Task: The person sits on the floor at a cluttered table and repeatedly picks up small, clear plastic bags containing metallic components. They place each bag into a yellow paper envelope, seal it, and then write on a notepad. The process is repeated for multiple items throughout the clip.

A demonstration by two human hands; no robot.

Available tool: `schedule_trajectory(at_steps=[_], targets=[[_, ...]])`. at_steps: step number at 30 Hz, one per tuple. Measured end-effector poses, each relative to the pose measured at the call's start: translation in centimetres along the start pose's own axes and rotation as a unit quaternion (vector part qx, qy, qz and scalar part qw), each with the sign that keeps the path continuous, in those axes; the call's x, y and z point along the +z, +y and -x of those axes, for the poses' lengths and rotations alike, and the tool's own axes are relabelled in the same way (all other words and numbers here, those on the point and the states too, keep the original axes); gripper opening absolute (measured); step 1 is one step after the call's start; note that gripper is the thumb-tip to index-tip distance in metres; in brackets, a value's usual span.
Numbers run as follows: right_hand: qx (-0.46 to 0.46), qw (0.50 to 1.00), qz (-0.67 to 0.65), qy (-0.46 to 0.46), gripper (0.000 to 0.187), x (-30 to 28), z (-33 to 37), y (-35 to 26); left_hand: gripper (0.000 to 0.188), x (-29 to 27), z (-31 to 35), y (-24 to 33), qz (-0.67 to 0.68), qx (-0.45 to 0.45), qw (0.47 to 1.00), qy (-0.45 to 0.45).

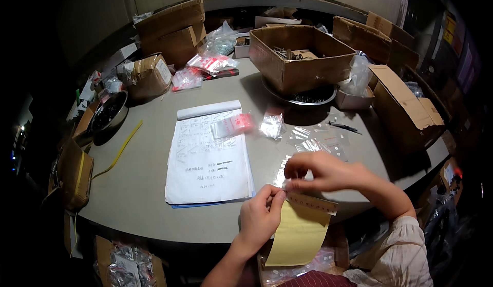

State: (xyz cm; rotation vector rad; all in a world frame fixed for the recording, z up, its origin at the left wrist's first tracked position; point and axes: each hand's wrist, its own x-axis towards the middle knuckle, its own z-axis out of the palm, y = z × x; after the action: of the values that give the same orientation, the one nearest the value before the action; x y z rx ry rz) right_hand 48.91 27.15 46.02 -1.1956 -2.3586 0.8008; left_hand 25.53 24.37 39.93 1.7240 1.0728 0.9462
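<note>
My left hand (260,216) is closed in a pinch at the near table edge, beside the top corner of a yellow paper sheet (298,233). Just above it my right hand (324,171) is also closed, its fingertips bent down close to the left ones. Whatever small thing sits between the fingertips is mostly hidden. A ruler (314,204) lies across the top of the yellow sheet, which hangs over the table edge. Beyond my hands are shiny clear plastic bags (310,144) and a small clear bag with pale contents (272,124).
Left of my hands lies a stack of handwritten sheets (205,153), with a red-marked zip bag (231,126) on it. A cardboard box (303,71) rests on a metal bowl (308,100). A yellow strap (120,151), black-handled pan (109,113) and open carton (405,107) flank the table.
</note>
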Motion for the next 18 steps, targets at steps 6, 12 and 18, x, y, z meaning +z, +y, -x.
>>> schedule_trajectory(at_steps=[6,12,18], targets=[[-0.045,0.993,0.092,0.061,0.024,3.0,2.0,-1.7,0.017,0.1,-0.1,-0.6,0.016,0.003,1.000,-0.018],[-0.040,0.995,0.045,0.082,0.024,3.1,1.8,-2.4,0.019,0.2,0.0,-1.1,0.043,-0.006,0.999,-0.016],[-0.118,0.985,0.048,0.114,0.018,2.7,1.1,-2.0,0.018,-0.3,0.0,-0.5,0.003,0.006,1.000,0.006]])
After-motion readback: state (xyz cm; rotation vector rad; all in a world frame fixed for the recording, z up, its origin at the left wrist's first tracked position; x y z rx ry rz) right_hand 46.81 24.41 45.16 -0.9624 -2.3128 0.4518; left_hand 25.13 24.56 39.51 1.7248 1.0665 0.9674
